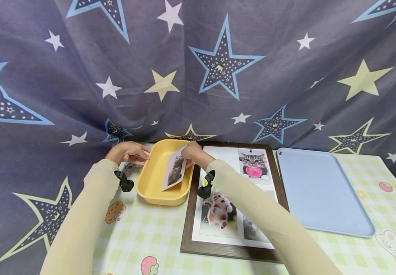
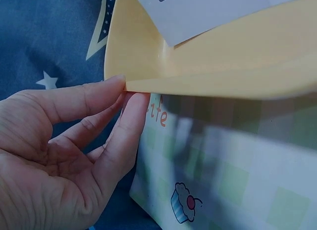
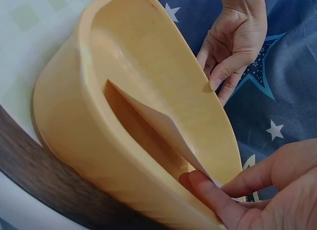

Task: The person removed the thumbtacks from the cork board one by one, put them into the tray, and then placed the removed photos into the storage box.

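My right hand (image 1: 195, 151) pinches the upper edge of a cat photo (image 1: 175, 170) between thumb and fingers. The photo stands tilted inside a yellow plastic basin (image 1: 152, 172), its lower part down within the walls. From the right wrist view, the photo's plain back (image 3: 171, 131) shows, with the fingertips just inside the near rim. Across the basin, my left hand (image 1: 134, 152) holds the rim at the far left side. The left wrist view shows its thumb and index fingertip (image 2: 119, 83) meeting at the rim's corner.
Right of the basin lies a dark wooden picture frame (image 1: 218, 250), holding several cat photos, one with a red pushpin (image 1: 251, 151). My right forearm crosses over it. Farther right is a light blue tray (image 1: 321, 191) with a red pin in its corner. A star-patterned curtain (image 1: 218, 114) hangs behind.
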The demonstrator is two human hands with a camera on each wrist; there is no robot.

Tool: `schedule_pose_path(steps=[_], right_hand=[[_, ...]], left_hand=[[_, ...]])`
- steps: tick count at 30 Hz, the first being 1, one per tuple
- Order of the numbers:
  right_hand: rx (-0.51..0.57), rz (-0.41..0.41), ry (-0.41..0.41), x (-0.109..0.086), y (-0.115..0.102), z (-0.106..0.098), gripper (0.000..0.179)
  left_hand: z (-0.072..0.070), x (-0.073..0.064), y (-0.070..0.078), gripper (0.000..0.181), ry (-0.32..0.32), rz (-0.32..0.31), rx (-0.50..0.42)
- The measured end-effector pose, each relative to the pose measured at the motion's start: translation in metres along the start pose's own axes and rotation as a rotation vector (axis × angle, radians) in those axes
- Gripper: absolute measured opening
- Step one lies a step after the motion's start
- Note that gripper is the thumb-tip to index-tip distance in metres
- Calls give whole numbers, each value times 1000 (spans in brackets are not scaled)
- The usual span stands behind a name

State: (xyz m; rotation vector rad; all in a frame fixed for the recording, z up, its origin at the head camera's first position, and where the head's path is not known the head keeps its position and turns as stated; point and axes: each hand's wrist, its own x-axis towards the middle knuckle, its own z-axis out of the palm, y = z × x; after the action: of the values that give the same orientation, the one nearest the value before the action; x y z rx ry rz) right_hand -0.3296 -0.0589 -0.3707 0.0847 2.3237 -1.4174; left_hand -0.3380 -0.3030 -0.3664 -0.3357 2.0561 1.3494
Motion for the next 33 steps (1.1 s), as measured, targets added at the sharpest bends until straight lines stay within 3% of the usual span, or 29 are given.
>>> schedule_pose_path(steps=[9,18,25,28,33], right_hand=[[74,20,32,4,3,5,60],[20,30,50,3,1,5,54],[154,63,-59,4,1,1,61],[194,91,-116,21,5,3,72],[226,166,-138,43,9,11,83]], left_hand=[[0,2,1,68,26,-15,25],[0,3,2,68,16,-20,25],[-1,3,2,68,2,-18,28],[-1,3,2,68,0,-21,28],[-1,4,2,67,-7,-22,24]])
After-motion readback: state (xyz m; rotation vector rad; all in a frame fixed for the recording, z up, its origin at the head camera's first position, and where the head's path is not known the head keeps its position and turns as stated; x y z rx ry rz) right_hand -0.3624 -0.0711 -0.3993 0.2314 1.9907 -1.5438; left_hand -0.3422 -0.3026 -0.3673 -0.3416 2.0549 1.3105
